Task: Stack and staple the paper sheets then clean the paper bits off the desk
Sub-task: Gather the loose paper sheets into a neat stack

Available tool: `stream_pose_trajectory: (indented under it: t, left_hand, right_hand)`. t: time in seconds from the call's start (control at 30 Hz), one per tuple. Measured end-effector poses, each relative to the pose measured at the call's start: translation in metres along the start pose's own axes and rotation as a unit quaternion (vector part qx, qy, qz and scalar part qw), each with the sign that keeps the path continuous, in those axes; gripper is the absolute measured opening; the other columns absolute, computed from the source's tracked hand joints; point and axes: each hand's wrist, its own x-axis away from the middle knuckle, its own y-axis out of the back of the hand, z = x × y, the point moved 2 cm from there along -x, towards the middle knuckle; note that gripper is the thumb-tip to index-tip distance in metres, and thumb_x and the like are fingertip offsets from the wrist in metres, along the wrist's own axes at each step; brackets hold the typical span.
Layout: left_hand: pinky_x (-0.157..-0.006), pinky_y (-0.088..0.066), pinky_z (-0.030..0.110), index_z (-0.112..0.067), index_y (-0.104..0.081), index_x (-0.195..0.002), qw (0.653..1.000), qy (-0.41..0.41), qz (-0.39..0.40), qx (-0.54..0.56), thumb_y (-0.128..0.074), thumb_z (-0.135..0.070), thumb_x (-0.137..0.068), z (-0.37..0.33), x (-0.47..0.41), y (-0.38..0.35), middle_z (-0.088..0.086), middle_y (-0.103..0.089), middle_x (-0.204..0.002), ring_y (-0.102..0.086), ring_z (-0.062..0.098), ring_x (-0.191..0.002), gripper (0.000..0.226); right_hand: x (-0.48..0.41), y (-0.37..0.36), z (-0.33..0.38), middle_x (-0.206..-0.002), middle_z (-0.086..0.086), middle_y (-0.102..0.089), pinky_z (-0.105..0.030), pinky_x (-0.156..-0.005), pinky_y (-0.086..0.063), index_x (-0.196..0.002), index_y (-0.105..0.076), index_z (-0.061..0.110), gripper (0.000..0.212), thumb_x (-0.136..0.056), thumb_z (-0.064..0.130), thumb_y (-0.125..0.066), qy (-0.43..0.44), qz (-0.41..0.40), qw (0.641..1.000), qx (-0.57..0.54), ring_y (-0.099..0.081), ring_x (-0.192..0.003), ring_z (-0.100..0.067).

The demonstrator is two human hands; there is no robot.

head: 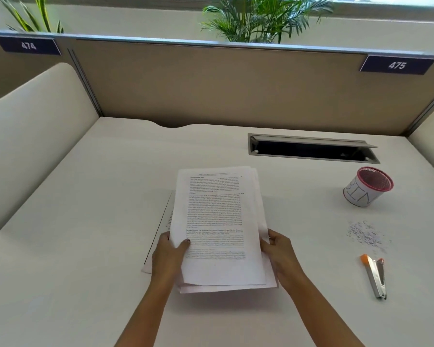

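left hand (pixel 168 256): grips paper sheets (pixel 216 209) | right hand (pixel 282 256): grips same | forearms extended

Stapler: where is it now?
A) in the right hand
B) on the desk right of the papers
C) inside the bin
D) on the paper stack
B: the stapler lies on the desk near the paper bits, while left hand and right hand grip the paper sheets.

Printed paper sheets (pixel 218 221) are a loose, uneven stack in the middle; paper bits (pixel 366 235) scattered well off to the right, orange-tipped stapler (pixel 376 276) lying flat near them.
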Motion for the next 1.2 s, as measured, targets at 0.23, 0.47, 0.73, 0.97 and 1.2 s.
stream_pose_trajectory:
  t: [0.23, 0.47, 0.73, 0.97, 1.2]
  left_hand:
    - [-0.091, -0.049, 0.037, -0.012, -0.060, -0.115, 1.000, -0.011, 0.017, 0.011, -0.065, -0.005, -0.086, 0.007, -0.001, -0.007, 0.007, -0.069, -0.114, -0.064, 0.026, -0.103, 0.030]
    - [-0.084, -0.049, 0.019, -0.017, -0.054, -0.107, 0.988, -0.131, -0.021, 0.078, -0.063, 0.004, -0.086, -0.019, 0.012, -0.006, -0.007, -0.064, -0.108, -0.062, 0.009, -0.102, 0.031]
    - [-0.067, -0.049, 0.010, -0.017, -0.050, -0.110, 0.964, -0.229, -0.056, 0.120, -0.053, -0.021, -0.097, -0.045, 0.014, 0.000, -0.007, -0.063, -0.097, -0.061, 0.004, -0.087, 0.014]
    - [-0.062, -0.048, 0.009, -0.013, -0.054, -0.103, 0.969, -0.231, -0.022, 0.088, -0.046, -0.022, -0.100, -0.031, 0.014, -0.012, -0.005, -0.064, -0.090, -0.060, -0.003, -0.075, 0.012]
    - [-0.061, -0.046, 0.013, -0.016, -0.060, -0.095, 0.966, -0.246, -0.071, 0.018, -0.055, -0.021, -0.096, -0.030, 0.007, -0.003, -0.008, -0.066, -0.083, -0.062, 0.008, -0.076, 0.008]
  right_hand:
    - [-0.002, -0.010, -0.002, -0.107, -0.004, -0.071, -0.041, -0.096, -0.051, -0.110, -0.065, 0.011, 0.043, -0.101, 0.041, -0.035, -0.010, -0.050, 0.999, 0.016, -0.066, -0.103, -0.024]
    - [0.003, -0.008, 0.017, -0.091, 0.003, -0.072, -0.015, -0.068, -0.052, -0.099, -0.061, 0.020, 0.007, -0.092, 0.017, -0.060, 0.166, -0.129, 0.970, 0.119, -0.067, -0.083, -0.013]
    - [0.008, -0.012, 0.020, -0.101, -0.003, -0.068, -0.029, -0.082, -0.055, -0.107, -0.056, 0.014, 0.023, -0.086, 0.011, -0.068, 0.208, -0.156, 0.965, 0.015, -0.066, -0.094, -0.019]
    - [0.014, -0.018, 0.001, -0.107, 0.001, -0.065, -0.019, -0.083, -0.056, -0.112, -0.055, 0.019, 0.020, -0.093, 0.015, -0.057, 0.171, -0.160, 0.972, 0.036, -0.063, -0.098, -0.013]
    - [0.013, -0.018, 0.002, -0.094, 0.002, -0.068, -0.017, -0.065, -0.048, -0.099, -0.059, 0.018, 0.007, -0.095, 0.022, -0.056, 0.145, -0.174, 0.970, 0.083, -0.065, -0.084, -0.016]
